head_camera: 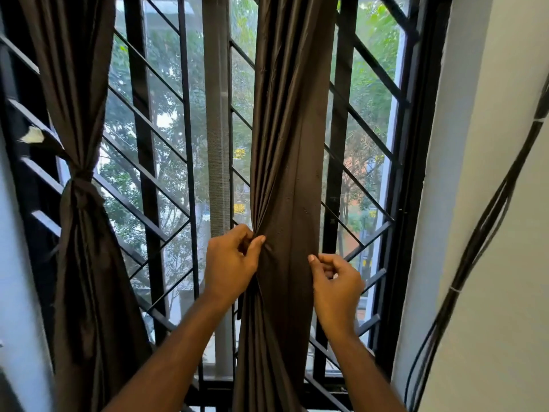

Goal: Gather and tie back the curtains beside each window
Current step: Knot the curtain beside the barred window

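Observation:
A dark brown curtain (288, 144) hangs loose in front of the middle of the window. My left hand (231, 260) pinches its gathered left folds between thumb and fingers at about waist height of the cloth. My right hand (335, 281) grips the curtain's right edge a little lower, fingers curled. A second brown curtain (80, 257) hangs at the left, cinched at its middle by a knotted tie-back (81, 185) of the same cloth.
Behind the curtains stands a black window grille (166, 162) with diagonal bars, and glass with green trees beyond. A white wall (487, 203) rises at the right, with a bundle of black cables (475, 248) running down it.

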### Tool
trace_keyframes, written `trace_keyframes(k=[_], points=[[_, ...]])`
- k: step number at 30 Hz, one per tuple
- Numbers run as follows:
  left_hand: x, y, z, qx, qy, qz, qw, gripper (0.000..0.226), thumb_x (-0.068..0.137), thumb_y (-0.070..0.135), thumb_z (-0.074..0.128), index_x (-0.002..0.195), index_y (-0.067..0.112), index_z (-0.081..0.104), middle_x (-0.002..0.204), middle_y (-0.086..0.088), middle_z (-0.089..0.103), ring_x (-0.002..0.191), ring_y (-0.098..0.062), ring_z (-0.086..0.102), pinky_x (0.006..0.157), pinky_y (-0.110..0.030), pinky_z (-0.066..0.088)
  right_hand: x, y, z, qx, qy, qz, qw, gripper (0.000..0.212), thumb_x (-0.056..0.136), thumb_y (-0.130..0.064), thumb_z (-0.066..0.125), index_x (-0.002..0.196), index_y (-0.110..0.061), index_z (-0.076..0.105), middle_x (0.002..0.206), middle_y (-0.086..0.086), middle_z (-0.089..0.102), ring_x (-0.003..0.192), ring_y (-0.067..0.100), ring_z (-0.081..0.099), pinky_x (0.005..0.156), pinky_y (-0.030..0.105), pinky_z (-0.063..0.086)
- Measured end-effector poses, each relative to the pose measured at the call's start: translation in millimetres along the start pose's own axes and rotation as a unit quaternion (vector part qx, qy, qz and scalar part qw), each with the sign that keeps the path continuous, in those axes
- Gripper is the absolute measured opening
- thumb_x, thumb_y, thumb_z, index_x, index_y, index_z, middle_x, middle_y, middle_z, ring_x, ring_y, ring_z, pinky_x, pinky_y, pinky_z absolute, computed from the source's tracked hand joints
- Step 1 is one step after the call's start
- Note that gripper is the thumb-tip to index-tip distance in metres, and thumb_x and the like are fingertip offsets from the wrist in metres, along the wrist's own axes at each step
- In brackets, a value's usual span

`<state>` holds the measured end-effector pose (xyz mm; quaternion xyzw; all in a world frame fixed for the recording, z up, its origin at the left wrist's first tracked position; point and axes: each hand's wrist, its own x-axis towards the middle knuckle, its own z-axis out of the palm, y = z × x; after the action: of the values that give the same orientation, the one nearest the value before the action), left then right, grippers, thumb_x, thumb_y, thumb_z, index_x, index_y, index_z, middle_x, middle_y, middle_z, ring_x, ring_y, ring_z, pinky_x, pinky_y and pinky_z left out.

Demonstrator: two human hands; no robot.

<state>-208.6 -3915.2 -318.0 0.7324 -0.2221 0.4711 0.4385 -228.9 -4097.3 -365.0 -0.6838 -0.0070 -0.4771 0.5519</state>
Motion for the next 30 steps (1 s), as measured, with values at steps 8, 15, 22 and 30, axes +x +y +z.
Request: trace_keyframes(k=[8, 15, 22, 30], points=[[-14, 9, 18, 0.025, 0.022, -0.003, 0.999, 0.029, 0.093, 0.039, 0.063, 0.069, 0.023, 0.054, 0.054, 0.007, 0.052, 0.048, -0.012, 0.053, 0.046, -0.040, 0.044, -41, -24, 17, -0.128, -0.058, -0.267, 0.953, 0.009, 0.092, -0.017, 0.068, 0.084, -0.020, 0.068, 0.074, -0.004, 0.059, 0.075, 0.022, 0.055, 0.068, 0.043, 0.038], [-17, 17, 12, -0.156, 0.009, -0.068, 0.985, 0.033, 0.093, 0.038, 0.064, 0.067, 0.021, 0.057, 0.059, -0.003, 0.056, 0.054, -0.021, 0.052, 0.052, -0.045, 0.046, -37, -26, 29, -0.058, -0.099, -0.231, 0.966, 0.011, 0.091, -0.019, 0.066, 0.081, -0.022, 0.066, 0.075, -0.009, 0.060, 0.075, 0.019, 0.055, 0.067, 0.048, 0.044], [-16, 17, 7, -0.108, 0.007, -0.038, 0.993, 0.031, 0.083, 0.033, 0.077, 0.069, 0.020, 0.053, 0.059, 0.007, 0.053, 0.052, -0.008, 0.048, 0.050, -0.030, 0.042, -38, -25, 36, -0.043, -0.121, -0.235, 0.963, 0.014, 0.084, -0.009, 0.063, 0.078, -0.022, 0.061, 0.073, -0.007, 0.056, 0.073, 0.019, 0.052, 0.063, 0.053, 0.046], [-16, 11, -14, -0.131, -0.023, -0.031, 0.991, 0.020, 0.090, 0.023, 0.070, 0.075, 0.024, 0.056, 0.060, 0.004, 0.053, 0.054, -0.010, 0.050, 0.049, -0.034, 0.043, -9, -10, 16, 0.048, -0.005, -0.015, 0.999, 0.031, 0.091, -0.027, 0.076, 0.119, -0.031, 0.064, 0.114, -0.012, 0.063, 0.102, 0.008, 0.058, 0.085, 0.028, 0.050]])
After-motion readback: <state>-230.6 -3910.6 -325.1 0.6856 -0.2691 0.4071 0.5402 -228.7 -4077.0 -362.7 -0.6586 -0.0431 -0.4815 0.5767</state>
